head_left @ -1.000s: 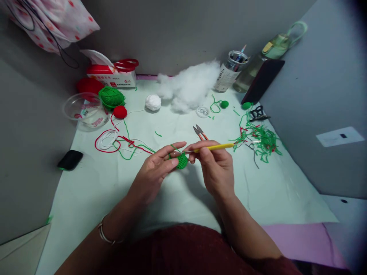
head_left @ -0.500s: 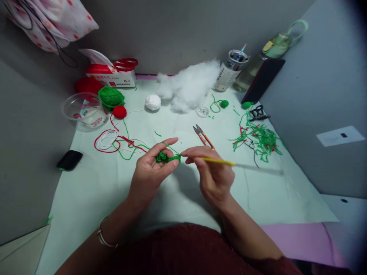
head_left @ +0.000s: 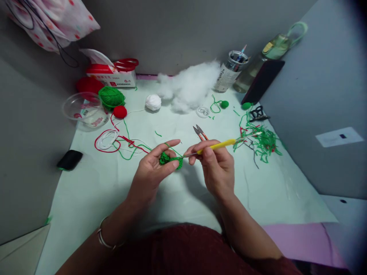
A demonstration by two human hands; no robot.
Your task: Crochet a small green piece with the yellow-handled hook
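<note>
Here, above the middle of the pale green tabletop (head_left: pixel 94 191), left hand (head_left: pixel 150 173) with fingers (head_left: pixel 168 147) closed on a small green crochet piece (head_left: pixel 169 158), pinched between thumb and forefinger. Just beside it, right hand (head_left: pixel 216 168) with fingers curled round a yellow-handled crochet hook (head_left: pixel 213 147), metal tip reaching into the green piece. Thin green yarn strand running from the piece back across the tabletop. At the back left, clear plastic bowl (head_left: pixel 82 110) holding what looks like printed wrappers, hard to make out. Behind it, tissue box (head_left: pixel 110 74) with a white tissue standing out of the top and red scissors (head_left: pixel 126 64) lying on it. At the back right, clear jar (head_left: pixel 231 70) with pens and tools standing in it, next to a bottle (head_left: pixel 266 55) of pale liquid. Small round clear lid (head_left: pixel 202 111) with something tiny inside, too small to tell. Between jar and box, heap of white stuffing (head_left: pixel 190 86). Snips (head_left: pixel 200 132) lying just behind the right hand.
</note>
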